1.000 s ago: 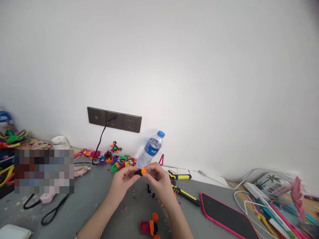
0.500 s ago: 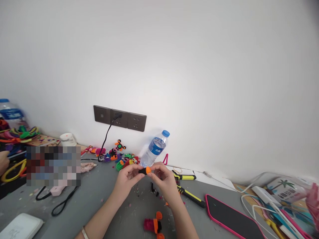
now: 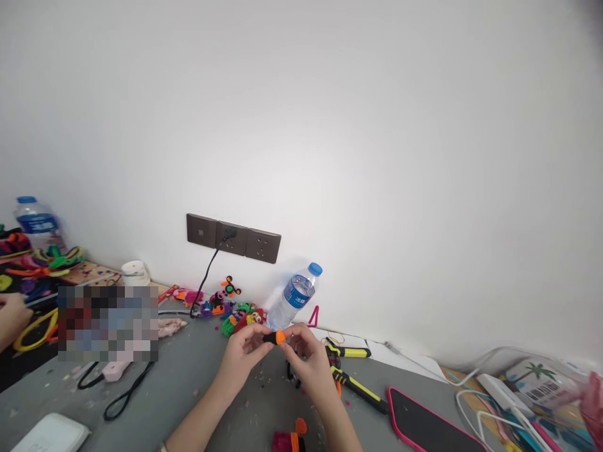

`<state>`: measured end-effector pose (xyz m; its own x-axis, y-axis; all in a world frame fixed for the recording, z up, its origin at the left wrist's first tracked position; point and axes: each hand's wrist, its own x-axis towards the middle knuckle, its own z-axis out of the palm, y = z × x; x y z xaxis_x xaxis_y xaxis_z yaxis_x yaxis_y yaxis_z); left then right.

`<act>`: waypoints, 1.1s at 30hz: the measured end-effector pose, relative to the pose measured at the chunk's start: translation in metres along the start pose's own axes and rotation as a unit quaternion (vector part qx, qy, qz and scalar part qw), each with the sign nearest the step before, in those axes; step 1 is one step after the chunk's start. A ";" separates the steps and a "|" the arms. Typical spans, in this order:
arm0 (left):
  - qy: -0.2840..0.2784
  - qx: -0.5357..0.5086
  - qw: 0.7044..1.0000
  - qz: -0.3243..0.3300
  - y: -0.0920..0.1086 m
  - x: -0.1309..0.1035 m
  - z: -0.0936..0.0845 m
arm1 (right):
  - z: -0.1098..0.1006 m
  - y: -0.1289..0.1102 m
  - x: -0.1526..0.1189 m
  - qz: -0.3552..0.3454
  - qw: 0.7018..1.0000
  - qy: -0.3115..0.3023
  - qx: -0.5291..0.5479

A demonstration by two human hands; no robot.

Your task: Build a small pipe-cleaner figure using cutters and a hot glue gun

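one other person's hand [image 3: 13, 319] at far left, well left of the middle bottle [image 3: 293, 300]. fuzzy figures [image 3: 254, 319] on the grey bench [image 3: 188, 370], just left of that bottle. left hand [image 3: 241, 359], before the bottle's base: grip narrow, pinching the black end of a black-and-orange piece [image 3: 275, 338]. right hand [image 3: 308, 359], nearer than the bottle: narrow grip, fingertips at the piece's orange end. yellow-and-black handled tool [image 3: 362, 392] right of the bottle; pink-edged phone [image 3: 428, 420] farther right.
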<state>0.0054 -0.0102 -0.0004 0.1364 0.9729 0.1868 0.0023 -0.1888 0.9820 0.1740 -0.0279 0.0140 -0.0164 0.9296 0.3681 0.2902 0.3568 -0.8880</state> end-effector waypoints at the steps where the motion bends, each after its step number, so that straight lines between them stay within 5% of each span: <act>1: 0.000 0.001 1.000 0.002 0.000 0.000 0.000 | 0.001 0.001 0.000 -0.001 1.000 -0.001 -0.005; 24: 0.034 0.036 0.998 0.032 0.007 -0.004 0.001 | 0.010 -0.001 -0.004 0.011 1.000 0.023 -0.002; 33: 0.049 -0.006 0.999 0.018 0.003 -0.002 0.000 | 0.011 -0.003 -0.005 0.044 0.996 0.008 0.083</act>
<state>0.0056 -0.0126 0.0022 0.0387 0.9741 0.2227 -0.0137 -0.2223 0.9749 0.1630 -0.0327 0.0115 0.0183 0.9567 0.2904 0.1285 0.2857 -0.9497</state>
